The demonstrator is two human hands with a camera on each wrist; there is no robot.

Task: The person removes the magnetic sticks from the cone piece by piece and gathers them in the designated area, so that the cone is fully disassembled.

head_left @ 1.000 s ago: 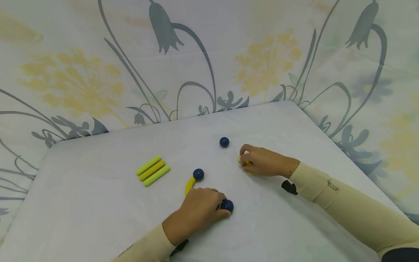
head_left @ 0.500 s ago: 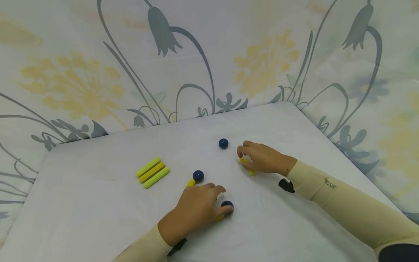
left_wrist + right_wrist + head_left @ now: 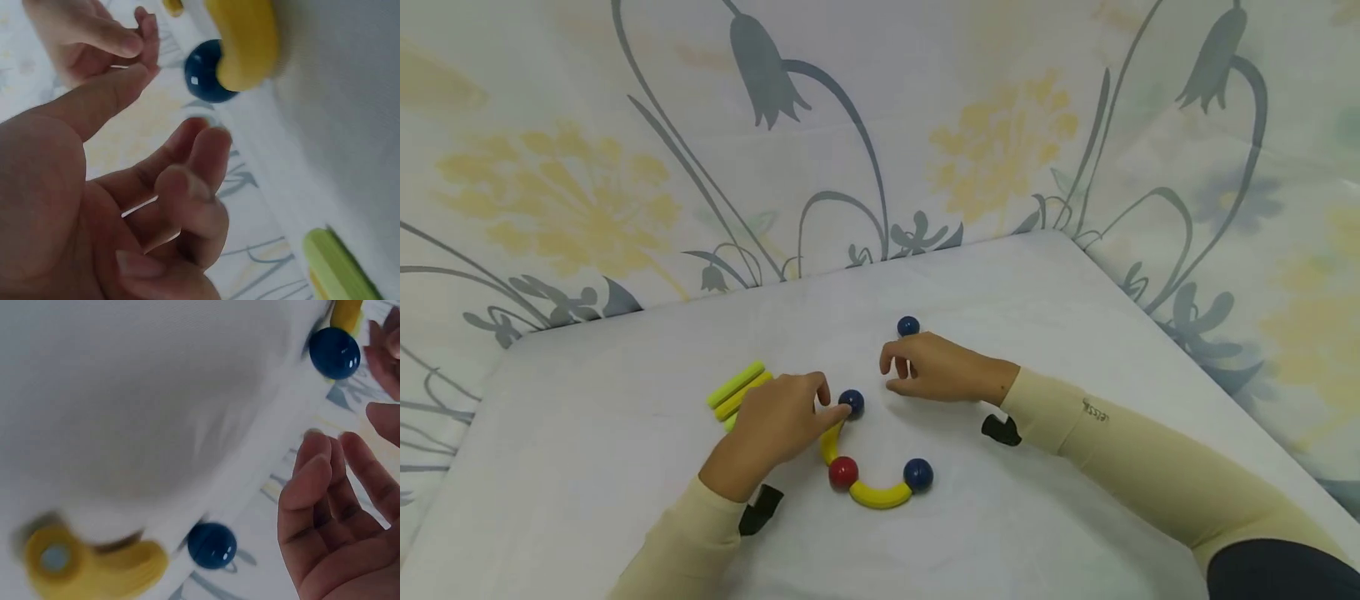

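Note:
My left hand (image 3: 775, 421) hovers with loosely bent fingers beside a blue ball (image 3: 854, 402); its thumb overlaps the ball in the head view, but the left wrist view shows nothing held. A curved yellow piece (image 3: 828, 447) runs from that ball to a red ball (image 3: 843, 473). Another curved yellow piece (image 3: 880, 497) links the red ball to a second blue ball (image 3: 918, 475). My right hand (image 3: 943, 368) is raised just in front of a far blue ball (image 3: 907, 324), its bent fingers holding nothing. The right wrist view shows a yellow piece (image 3: 128, 569) with a grey round spot on its end.
Several yellow and lime sticks (image 3: 736, 385) lie side by side, partly behind my left hand. A white cloth (image 3: 587, 450) covers the table, and a flower-print curtain (image 3: 850, 150) rises along its back and right edges.
My left hand has moved left and back from the front blue ball, uncovering the red ball and curved piece. My right hand has let go of a yellow piece and moved left.

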